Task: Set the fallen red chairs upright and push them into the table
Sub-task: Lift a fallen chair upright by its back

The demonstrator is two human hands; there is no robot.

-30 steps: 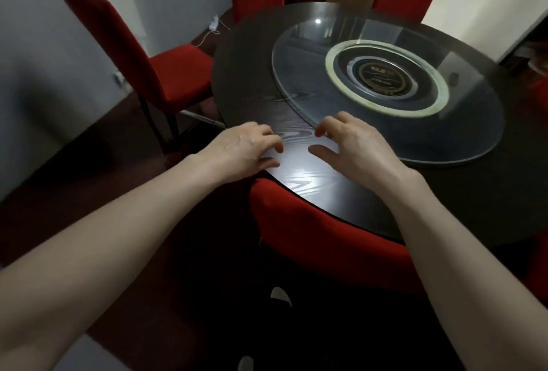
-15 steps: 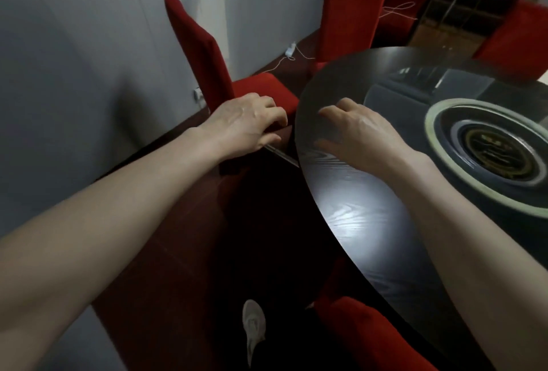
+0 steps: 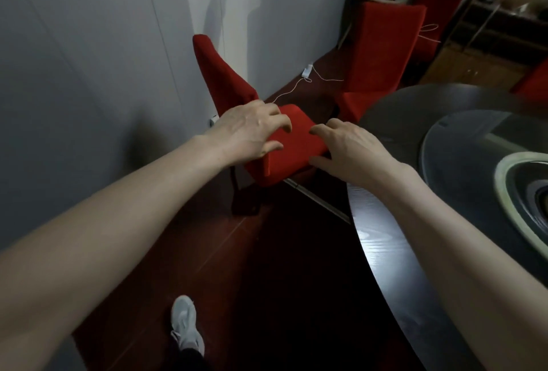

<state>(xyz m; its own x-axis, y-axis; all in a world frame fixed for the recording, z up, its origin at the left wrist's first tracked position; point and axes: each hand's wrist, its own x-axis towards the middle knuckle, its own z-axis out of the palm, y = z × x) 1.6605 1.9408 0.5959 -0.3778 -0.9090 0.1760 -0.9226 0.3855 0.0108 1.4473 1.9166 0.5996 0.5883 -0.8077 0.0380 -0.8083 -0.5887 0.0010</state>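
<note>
The room is dim, with soft, cool light falling on the grey wall [image 3: 89, 74], where a faint upright shadow [image 3: 218, 17] shows. A pale streak of glare lies along the near edge of the dark table [image 3: 382, 255], and the floor [image 3: 267, 281] beneath is almost black. The wide lens bows the wall seams and swells the forearms at the lower corners; the far right corner is smeared.

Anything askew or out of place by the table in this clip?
Yes: the nearest red chair by the wall stands upright but pulled away from the round table, not tucked in. A white cable trails loose across the floor behind it. Both hands, left hand and right hand, hover open over the seat.
</note>
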